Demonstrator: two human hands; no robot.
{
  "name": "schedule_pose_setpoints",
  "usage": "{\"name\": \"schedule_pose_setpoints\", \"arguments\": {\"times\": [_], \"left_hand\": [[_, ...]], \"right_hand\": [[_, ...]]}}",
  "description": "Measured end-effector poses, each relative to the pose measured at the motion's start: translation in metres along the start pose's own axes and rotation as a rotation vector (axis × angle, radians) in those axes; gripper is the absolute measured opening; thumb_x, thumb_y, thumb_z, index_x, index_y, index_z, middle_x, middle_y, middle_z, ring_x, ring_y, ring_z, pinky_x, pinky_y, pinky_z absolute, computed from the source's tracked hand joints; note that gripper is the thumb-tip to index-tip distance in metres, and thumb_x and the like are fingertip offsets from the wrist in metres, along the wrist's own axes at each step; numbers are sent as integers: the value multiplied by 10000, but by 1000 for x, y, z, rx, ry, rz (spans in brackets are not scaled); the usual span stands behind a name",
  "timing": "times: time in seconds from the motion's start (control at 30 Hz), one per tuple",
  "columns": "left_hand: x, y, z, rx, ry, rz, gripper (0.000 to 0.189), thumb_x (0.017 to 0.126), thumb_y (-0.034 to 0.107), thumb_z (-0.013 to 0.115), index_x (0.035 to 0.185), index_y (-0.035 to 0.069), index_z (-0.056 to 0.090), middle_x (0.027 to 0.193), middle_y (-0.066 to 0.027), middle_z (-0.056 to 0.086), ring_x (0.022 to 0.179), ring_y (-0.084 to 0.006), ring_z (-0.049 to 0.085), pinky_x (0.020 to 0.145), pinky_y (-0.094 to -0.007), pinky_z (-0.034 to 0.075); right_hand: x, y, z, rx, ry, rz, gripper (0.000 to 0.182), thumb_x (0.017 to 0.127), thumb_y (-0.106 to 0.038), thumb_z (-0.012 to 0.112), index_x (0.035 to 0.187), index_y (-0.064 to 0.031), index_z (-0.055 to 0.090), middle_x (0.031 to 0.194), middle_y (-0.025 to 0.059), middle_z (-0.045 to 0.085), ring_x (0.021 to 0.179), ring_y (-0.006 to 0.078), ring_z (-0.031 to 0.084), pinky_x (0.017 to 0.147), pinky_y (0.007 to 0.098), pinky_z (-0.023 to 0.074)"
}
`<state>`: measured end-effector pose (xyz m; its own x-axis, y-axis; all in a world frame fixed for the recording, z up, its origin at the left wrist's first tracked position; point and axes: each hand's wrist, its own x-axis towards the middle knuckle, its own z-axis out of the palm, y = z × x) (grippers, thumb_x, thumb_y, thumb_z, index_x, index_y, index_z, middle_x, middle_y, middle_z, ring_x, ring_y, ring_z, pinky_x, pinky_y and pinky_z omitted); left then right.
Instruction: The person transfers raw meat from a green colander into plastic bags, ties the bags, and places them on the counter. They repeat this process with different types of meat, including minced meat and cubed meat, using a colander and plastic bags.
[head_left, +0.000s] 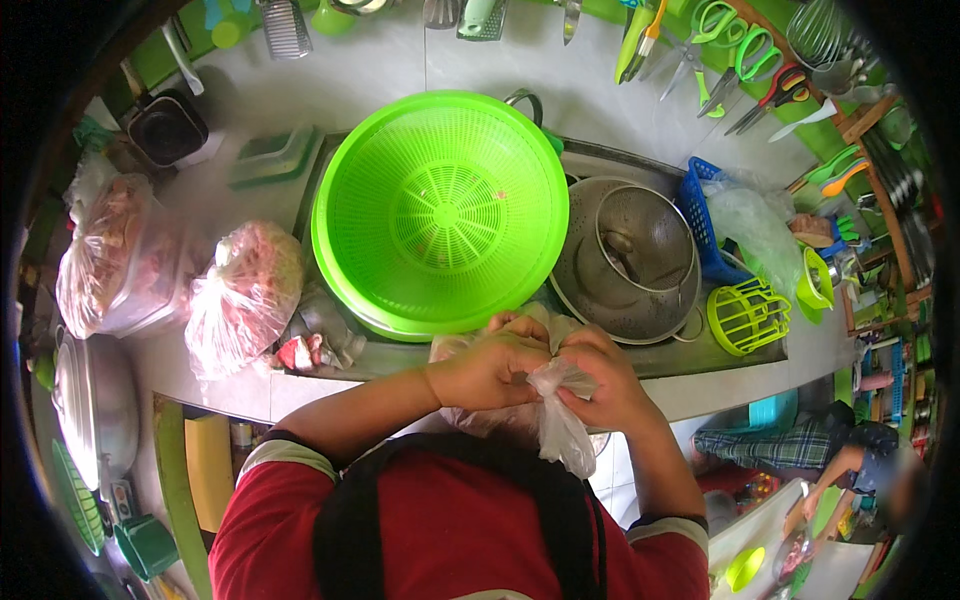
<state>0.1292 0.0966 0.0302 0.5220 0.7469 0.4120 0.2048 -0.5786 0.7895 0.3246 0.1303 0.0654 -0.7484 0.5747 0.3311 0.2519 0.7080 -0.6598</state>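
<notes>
Close to my chest, at the counter's front edge, a clear plastic bag (487, 421) with pale pink contents hangs from both hands. My left hand (491, 367) pinches the bag's gathered neck from one side. On the other side, the fingers of my right hand (606, 379) grip the same twisted plastic, and a loose tail dangles below. Part of the bag is hidden behind my hands and arms. Just beyond them sits a large bright green plastic colander (352, 202), with a few small pink scraps inside. To its left lies a tied plastic bag of pink raw meat (247, 292).
Another tied meat bag (101, 255) rests at far left beside a plastic container (154, 277). Right of the green colander stand a metal colander (585, 285) holding a sieve (645, 240), a blue basket (697, 180) and a yellow-green rack (739, 315). Another person (832, 450) works at lower right.
</notes>
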Motion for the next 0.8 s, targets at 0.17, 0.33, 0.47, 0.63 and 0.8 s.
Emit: {"name": "schedule_pose_setpoints", "arguments": {"times": [0.17, 0.33, 0.47, 0.63, 0.8], "left_hand": [[4, 18, -3, 256, 97, -2, 265, 577, 87, 630, 830, 127, 560, 842, 19, 551, 1015, -203, 427, 890, -421, 193], [4, 25, -3, 594, 245, 90, 320, 519, 112, 637, 828, 134, 556, 830, 8, 563, 1011, -211, 472, 837, -443, 252], [10, 17, 0, 549, 264, 123, 298, 547, 53, 583, 831, 120, 522, 760, -10, 535, 825, -189, 515, 813, -414, 309], [16, 4, 13, 430, 255, 96, 314, 530, 4, 540, 822, 102, 479, 629, -44, 489, 605, -235, 506, 710, -349, 373], [17, -7, 5, 210, 106, 100, 307, 543, -30, 554, 822, 83, 493, 678, -83, 504, 673, -288, 516, 701, -345, 387]], "right_hand": [[1, 2, 2, 65, 36, 14, 186, 590, -69, 626, 736, -32, 519, 696, 87, 470, 669, 264, 484, 573, 341, 386], [-8, -3, 18, 202, 139, 168, 139, 594, -67, 602, 678, -24, 500, 637, 84, 445, 618, 253, 456, 548, 326, 370], [-19, -12, 30, 180, 234, 215, 144, 620, -68, 590, 735, -23, 517, 667, 95, 464, 610, 252, 464, 548, 324, 375], [-24, -4, 25, 116, 210, -17, 155, 676, -42, 554, 829, -24, 533, 751, 122, 517, 629, 269, 502, 574, 332, 404], [-25, 12, 14, 285, 112, 155, 178, 699, -25, 544, 876, -23, 541, 782, 132, 530, 685, 282, 529, 609, 327, 426]]}}
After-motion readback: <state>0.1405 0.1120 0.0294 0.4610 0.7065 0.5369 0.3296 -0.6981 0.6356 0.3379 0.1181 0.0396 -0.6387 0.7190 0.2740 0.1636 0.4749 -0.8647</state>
